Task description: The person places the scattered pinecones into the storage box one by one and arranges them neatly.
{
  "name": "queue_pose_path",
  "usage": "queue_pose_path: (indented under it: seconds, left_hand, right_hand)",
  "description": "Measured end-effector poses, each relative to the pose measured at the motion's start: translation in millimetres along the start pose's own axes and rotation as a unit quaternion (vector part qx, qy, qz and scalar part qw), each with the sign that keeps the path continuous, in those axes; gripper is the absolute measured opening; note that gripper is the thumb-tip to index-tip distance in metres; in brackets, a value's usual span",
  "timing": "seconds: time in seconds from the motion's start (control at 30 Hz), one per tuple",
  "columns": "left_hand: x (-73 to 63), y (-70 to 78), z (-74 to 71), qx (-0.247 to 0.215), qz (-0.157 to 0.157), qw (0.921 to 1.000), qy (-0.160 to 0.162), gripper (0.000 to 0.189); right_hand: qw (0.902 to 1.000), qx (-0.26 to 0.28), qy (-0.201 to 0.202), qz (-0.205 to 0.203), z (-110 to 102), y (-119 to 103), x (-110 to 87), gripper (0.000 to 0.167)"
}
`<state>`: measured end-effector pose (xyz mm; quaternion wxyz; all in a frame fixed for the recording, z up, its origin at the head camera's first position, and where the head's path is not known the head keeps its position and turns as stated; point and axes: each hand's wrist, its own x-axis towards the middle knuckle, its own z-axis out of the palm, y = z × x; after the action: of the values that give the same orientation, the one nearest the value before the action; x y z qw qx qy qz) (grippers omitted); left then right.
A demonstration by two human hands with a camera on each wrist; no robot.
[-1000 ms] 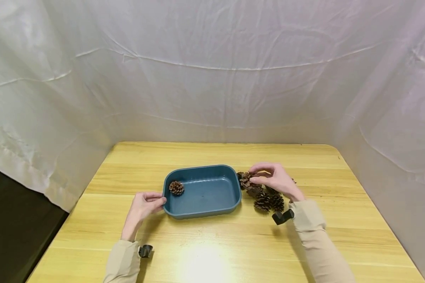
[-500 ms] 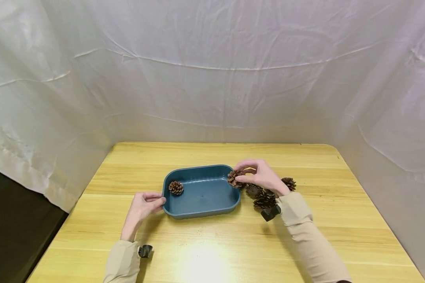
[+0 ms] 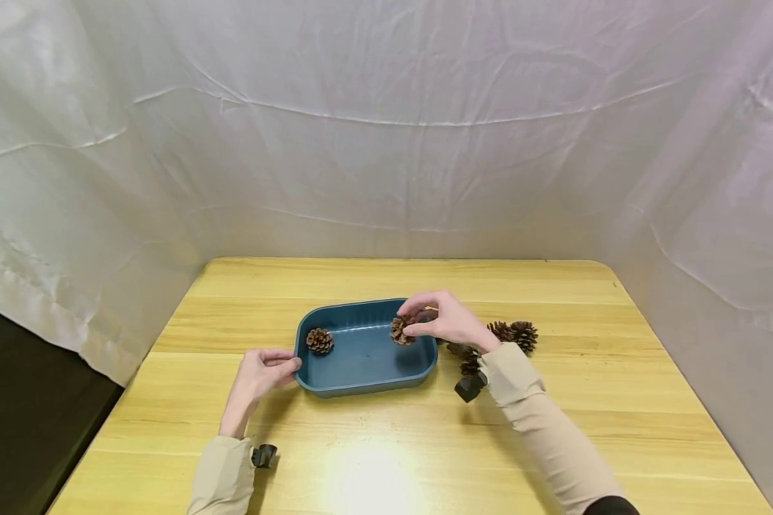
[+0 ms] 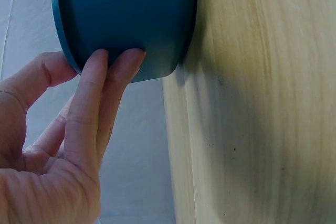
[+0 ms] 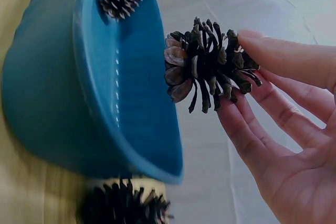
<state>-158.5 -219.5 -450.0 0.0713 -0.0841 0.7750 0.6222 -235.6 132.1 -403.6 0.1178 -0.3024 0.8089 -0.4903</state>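
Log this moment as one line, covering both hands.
left hand: pinches blue bin at left end | right hand: holds pine cone over bin | inside: another cone | right of bin: loose cones

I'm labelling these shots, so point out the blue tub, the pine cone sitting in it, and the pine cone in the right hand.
Blue tub (image 3: 361, 363), head view: bare floor.
Pine cone in the tub (image 3: 319, 341), head view: middle of its scales.
Held pine cone (image 5: 209, 66), right wrist view: middle of its body.

Brown pinecones (image 3: 319, 341), teal-blue tray (image 3: 361, 361)
Table (image 3: 631, 408) yellow with streaked wood grain; both sleeves (image 3: 557, 440) plain beige; backdrop cloth (image 3: 386, 164) pale grey.
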Motion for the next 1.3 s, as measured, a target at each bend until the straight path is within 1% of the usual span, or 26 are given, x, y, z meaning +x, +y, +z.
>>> queue_pose_path:
  seconds: [0.2,0.33,0.67,0.83,0.97,1.1,1.3]
  left_hand:
    - [0.4,0.2,-0.6,0.003,0.001,1.0000,-0.001,0.036]
    - [0.8,0.0,-1.0,0.003,0.002,1.0000,-0.001,0.035]
    - [-0.1,1.1,-1.0,-0.005,-0.006,1.0000,0.002,0.034]
    - [0.2,0.6,-1.8,-0.002,-0.009,1.0000,0.004,0.034]
    - [1.4,-1.2,-2.6,0.000,-0.008,1.0000,0.000,0.034]
    - [2.6,-2.5,-3.1,-0.003,-0.009,1.0000,-0.002,0.035]
    - [0.3,0.0,-1.3,0.000,-0.010,0.9999,0.004,0.036]
  right_hand:
    - [0.9997,-0.015,-0.019,-0.005,12,-7,11.2,0.026]
    - [0.9992,-0.018,-0.031,-0.017,20,-10,18.0,0.026]
    - [0.9983,-0.025,-0.047,-0.024,37,-13,30.7,0.028]
    - [0.9987,-0.015,-0.048,-0.009,44,-14,36.0,0.030]
    - [0.9989,-0.009,-0.046,-0.010,49,-13,39.6,0.031]
    - [0.9992,-0.013,-0.035,-0.012,55,-12,43.5,0.031]
    - [0.9997,-0.016,-0.019,0.004,63,-12,47.6,0.031]
